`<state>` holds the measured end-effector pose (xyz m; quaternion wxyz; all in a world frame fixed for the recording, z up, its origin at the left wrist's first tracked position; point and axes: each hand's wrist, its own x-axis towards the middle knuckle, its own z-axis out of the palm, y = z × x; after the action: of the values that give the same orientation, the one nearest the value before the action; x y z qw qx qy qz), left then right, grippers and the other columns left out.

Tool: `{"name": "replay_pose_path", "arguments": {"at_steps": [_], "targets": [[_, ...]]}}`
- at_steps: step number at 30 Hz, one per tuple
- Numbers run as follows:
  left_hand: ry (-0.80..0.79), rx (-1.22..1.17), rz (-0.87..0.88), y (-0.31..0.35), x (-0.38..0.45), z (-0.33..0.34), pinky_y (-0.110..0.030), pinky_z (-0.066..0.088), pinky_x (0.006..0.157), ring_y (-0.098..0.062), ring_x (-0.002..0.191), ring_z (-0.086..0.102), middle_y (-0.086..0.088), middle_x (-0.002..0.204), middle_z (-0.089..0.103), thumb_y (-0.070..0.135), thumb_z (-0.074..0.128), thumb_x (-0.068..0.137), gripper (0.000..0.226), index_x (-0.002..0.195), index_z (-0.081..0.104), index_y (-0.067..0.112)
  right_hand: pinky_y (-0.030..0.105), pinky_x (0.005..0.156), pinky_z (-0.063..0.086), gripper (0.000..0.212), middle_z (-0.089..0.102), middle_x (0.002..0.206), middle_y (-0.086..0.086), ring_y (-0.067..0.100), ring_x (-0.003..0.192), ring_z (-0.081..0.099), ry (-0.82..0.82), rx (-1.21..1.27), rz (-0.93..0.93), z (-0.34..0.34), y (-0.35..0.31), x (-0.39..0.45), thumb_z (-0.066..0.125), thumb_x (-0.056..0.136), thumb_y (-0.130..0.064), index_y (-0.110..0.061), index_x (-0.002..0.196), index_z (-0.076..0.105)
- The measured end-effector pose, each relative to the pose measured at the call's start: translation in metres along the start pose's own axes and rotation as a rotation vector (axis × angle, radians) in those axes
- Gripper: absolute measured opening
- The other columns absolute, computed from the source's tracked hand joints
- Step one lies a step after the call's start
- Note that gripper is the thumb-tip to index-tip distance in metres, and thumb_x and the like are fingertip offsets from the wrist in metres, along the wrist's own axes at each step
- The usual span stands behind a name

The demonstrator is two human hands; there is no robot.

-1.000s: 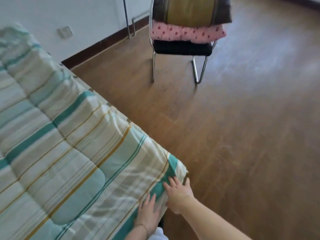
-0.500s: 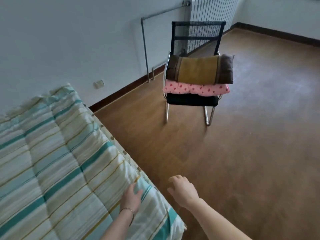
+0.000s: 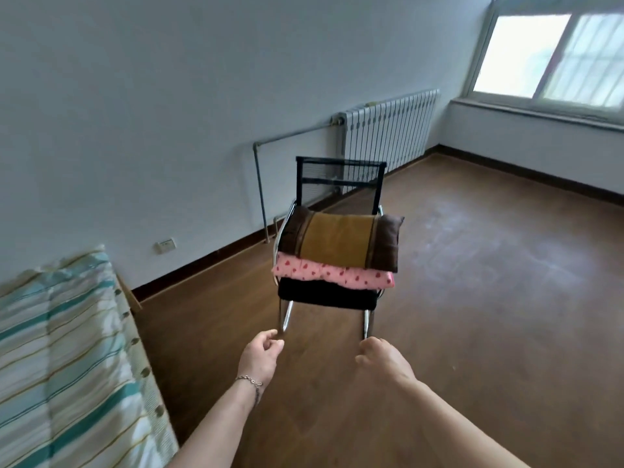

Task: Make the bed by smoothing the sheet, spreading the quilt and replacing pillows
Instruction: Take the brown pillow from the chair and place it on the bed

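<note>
Both arms are held out over the floor (image 3: 472,332) — the left hand (image 3: 260,354) and right hand (image 3: 381,359) loosely curled, nothing gripped. The quilt (image 3: 60,349) is spread on the bed at left. Farther off, two pillows — brown (image 3: 341,243) on pink (image 3: 334,275) — are stacked on the chair (image 3: 324,293) seat.

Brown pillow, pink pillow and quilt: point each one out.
brown pillow (image 3: 341,243): head view, on its mustard middle panel.
pink pillow (image 3: 334,275): head view, on its front edge below the brown one.
quilt (image 3: 60,352): head view, on its striped top at the left.
</note>
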<state>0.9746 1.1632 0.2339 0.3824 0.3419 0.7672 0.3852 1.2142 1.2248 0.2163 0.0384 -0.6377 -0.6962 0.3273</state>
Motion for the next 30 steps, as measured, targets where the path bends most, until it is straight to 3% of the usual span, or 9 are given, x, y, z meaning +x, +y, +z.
{"name": "replay_pose_path", "arguments": {"at_steps": [6, 10, 14, 18, 24, 30], "targets": [[0.017, -0.217, -0.09, 0.055, 0.055, 0.054, -0.022, 0.041, 0.055, -0.009, 0.07, 0.06, -0.001, 0.089, 0.065, 0.01, 0.058, 0.092, 0.015, 0.106, 0.064, 0.013, 0.028, 0.093, 0.047, 0.033, 0.059, 0.124, -0.007, 0.012, 0.114, 0.056, -0.011, 0.051, -0.012, -0.058, 0.019, 0.078, 0.057, 0.092, -0.038, -0.028, 0.123, 0.061], [-0.018, -0.256, -0.096, 0.083, 0.112, 0.083, -0.022, 0.04, 0.053, -0.008, 0.069, 0.059, -0.001, 0.088, 0.065, 0.01, 0.057, 0.093, 0.015, 0.105, 0.064, 0.015, 0.031, 0.087, 0.053, 0.03, 0.063, 0.119, -0.006, 0.015, 0.103, 0.062, -0.035, 0.091, -0.01, -0.078, 0.019, 0.136, 0.058, 0.091, -0.035, -0.027, 0.12, 0.063], [-0.069, -0.262, -0.084, 0.114, 0.183, 0.102, -0.023, 0.04, 0.054, -0.009, 0.07, 0.059, 0.0, 0.088, 0.065, 0.012, 0.054, 0.095, 0.014, 0.103, 0.065, 0.017, 0.026, 0.078, 0.051, 0.03, 0.066, 0.119, -0.003, 0.016, 0.1, 0.064, 0.017, 0.069, -0.037, -0.111, 0.01, 0.206, 0.057, 0.094, -0.029, -0.024, 0.122, 0.066], [-0.118, -0.257, -0.116, 0.148, 0.263, 0.125, -0.025, 0.042, 0.057, -0.012, 0.073, 0.06, -0.001, 0.087, 0.065, 0.011, 0.053, 0.096, 0.013, 0.098, 0.064, 0.019, 0.027, 0.09, 0.05, 0.025, 0.067, 0.117, -0.007, 0.014, 0.105, 0.063, 0.03, 0.088, 0.008, -0.147, 0.008, 0.289, 0.057, 0.094, -0.03, -0.027, 0.116, 0.068], [-0.186, -0.262, -0.179, 0.18, 0.344, 0.16, -0.026, 0.041, 0.059, -0.011, 0.072, 0.061, 0.0, 0.08, 0.065, 0.011, 0.053, 0.096, 0.013, 0.1, 0.064, 0.017, 0.025, 0.079, 0.054, 0.018, 0.07, 0.109, -0.009, 0.01, 0.092, 0.066, -0.042, 0.11, 0.056, -0.173, 0.01, 0.383, 0.058, 0.094, -0.029, -0.029, 0.109, 0.068], [-0.146, -0.302, -0.32, 0.175, 0.423, 0.213, -0.028, 0.043, 0.063, -0.013, 0.072, 0.061, -0.001, 0.08, 0.065, 0.013, 0.053, 0.096, 0.018, 0.11, 0.063, 0.015, 0.026, 0.092, 0.049, 0.024, 0.067, 0.117, -0.004, 0.012, 0.106, 0.062, -0.178, 0.019, 0.004, -0.194, 0.013, 0.503, 0.059, 0.095, -0.03, -0.021, 0.116, 0.067]]}}
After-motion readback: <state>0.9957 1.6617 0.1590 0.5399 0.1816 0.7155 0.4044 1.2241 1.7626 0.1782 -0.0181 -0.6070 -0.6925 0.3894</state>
